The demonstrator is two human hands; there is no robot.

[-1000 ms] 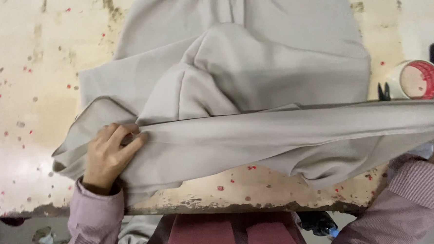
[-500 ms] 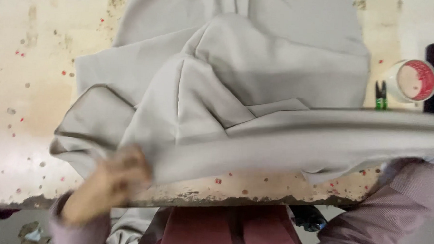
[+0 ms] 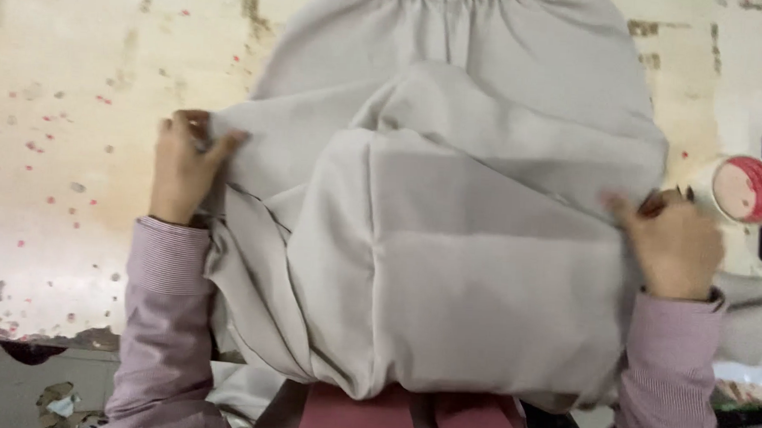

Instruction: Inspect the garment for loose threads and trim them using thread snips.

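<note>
Worn cream paint with red specks and brown chips covers the table, which fills the upper and left parts of the frame. On it lies a pale grey garment, its long axis running from the top of the frame to the bottom: the gathered elastic band sits at the top centre, and the folded lower part hangs over the table's near edge at the bottom centre. A folded layer lies across the middle, making a broad flat panel.

At the left centre, the left hand pinches the garment's left edge, thumb on top of the cloth and fingers curled under it. At the right centre, the right hand grips the garment's right edge with fingers bent; whether they close fully on the cloth cannot be told. Both wrists wear mauve ribbed sleeves.

Just beside the right hand, at the right edge, lies a tape roll with a red face.
</note>
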